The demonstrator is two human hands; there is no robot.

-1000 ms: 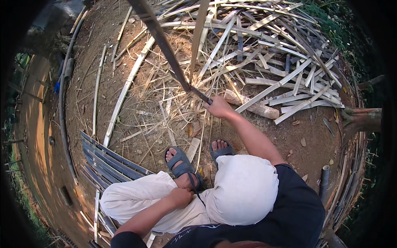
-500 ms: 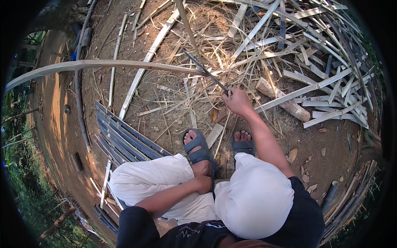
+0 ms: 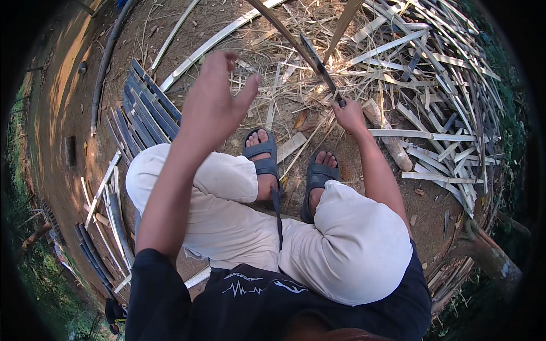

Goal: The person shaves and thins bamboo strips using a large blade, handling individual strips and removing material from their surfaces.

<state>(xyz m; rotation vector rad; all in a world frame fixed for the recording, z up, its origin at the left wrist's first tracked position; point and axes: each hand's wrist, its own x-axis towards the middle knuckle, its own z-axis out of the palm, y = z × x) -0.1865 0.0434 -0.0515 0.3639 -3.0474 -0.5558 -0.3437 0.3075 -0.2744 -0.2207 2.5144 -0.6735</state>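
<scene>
My right hand point(image 3: 350, 117) is closed round the handle of a long, dark-bladed knife point(image 3: 325, 74) that points up and away from me. Beside the blade, two strips rise toward the top edge: a brown strip point(image 3: 282, 30) on its left and a wider brown strip point(image 3: 343, 27) on its right. Whether the blade touches either one, I cannot tell. My left hand point(image 3: 219, 102) is raised in front of my left knee, thumb and fingers apart and nothing in it. Thin curled bamboo shavings point(image 3: 267, 77) cover the ground beyond my feet.
Split bamboo strips point(image 3: 438, 85) lie heaped at the right. A short log point(image 3: 389, 136) lies near my right forearm. Dark bamboo slats point(image 3: 145, 108) are stacked at the left, with more pale strips point(image 3: 102, 187) below. My sandalled feet point(image 3: 264, 156) stand between.
My left hand has risen from between my knees. The long strip that stretched leftward from the knife no longer lies across the view. My right hand still grips the knife. The view has shifted.
</scene>
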